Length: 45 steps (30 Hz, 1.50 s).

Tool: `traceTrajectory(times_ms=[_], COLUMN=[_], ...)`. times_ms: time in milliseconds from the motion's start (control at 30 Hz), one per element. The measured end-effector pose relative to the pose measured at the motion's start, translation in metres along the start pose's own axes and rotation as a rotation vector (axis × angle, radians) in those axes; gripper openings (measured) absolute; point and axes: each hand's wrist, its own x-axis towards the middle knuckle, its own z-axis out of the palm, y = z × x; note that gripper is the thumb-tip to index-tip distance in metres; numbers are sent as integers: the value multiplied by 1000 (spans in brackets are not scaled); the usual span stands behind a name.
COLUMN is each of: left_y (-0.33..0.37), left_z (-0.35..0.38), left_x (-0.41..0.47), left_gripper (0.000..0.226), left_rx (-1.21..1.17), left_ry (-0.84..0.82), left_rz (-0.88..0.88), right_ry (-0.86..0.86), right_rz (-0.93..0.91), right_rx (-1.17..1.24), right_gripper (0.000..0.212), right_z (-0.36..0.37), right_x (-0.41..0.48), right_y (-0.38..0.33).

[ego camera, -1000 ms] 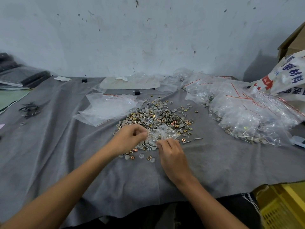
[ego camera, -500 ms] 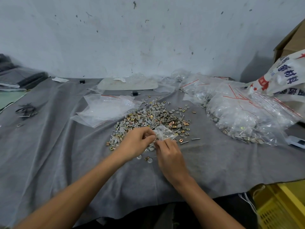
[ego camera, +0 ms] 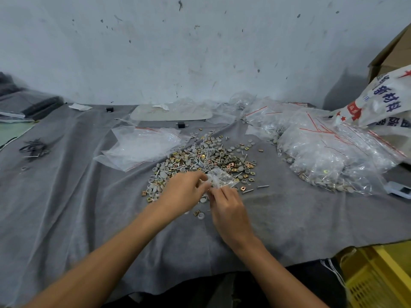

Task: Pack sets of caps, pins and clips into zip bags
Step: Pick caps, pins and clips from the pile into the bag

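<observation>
— What was seen nearest the front edge of the desk?
— Two bare forearms were stretched over the grey cloth [ego camera: 66, 196] by which the desk was covered. A small clear plastic zip bag [ego camera: 219, 180] was held between the hands, just above the near rim of the loose pile of grey round caps, silver pins and brass square clips [ego camera: 204, 158].
— How were the fingers set?
— The bag's edge was pinched by the fingertips of the left hand [ego camera: 184, 192] and of the right hand [ego camera: 229, 207], the thumbs pressed against the forefingers.
— And farther back?
— A flat stack of empty clear zip bags [ego camera: 142, 145] was laid left of the pile, and a heap of filled zip bags with red seal lines [ego camera: 329, 152] was spread toward the right edge. A white printed sack [ego camera: 382, 103] was propped at the far right corner.
</observation>
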Motion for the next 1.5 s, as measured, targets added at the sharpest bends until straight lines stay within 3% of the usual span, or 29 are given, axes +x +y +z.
traceTrajectory(times_ms=[167,333,600,900,1100,1267,1500], left_y=[-21,-54,-77,-49,2,11,15], left_z=[-13,-20,-7,0,27,70,87], left_x=[1,0,1,65,130,157,166], left_gripper=[15,22,17,9,12,18,43], left_rx=[-166,-108,-4,-70,-57,61,220], left_ry=[154,100,45,-34,-241,-379,-415], left_rz=[-100,-263,-289,-125,81,60,82], right_ry=[2,-24,-23,-53,-106,-108,-67], right_rz=[-3,5,3,-51,-62,-45,-60], right_rx=[9,20,10,3,-17,-15,-6], right_gripper=[3,2,4,1,9,17,16], right_z=[-3,-3,-6,-3,-1,2,5], right_x=[2,1,2,3,1,0,0], right_y=[0,0,-4,-4,-3,-3,0])
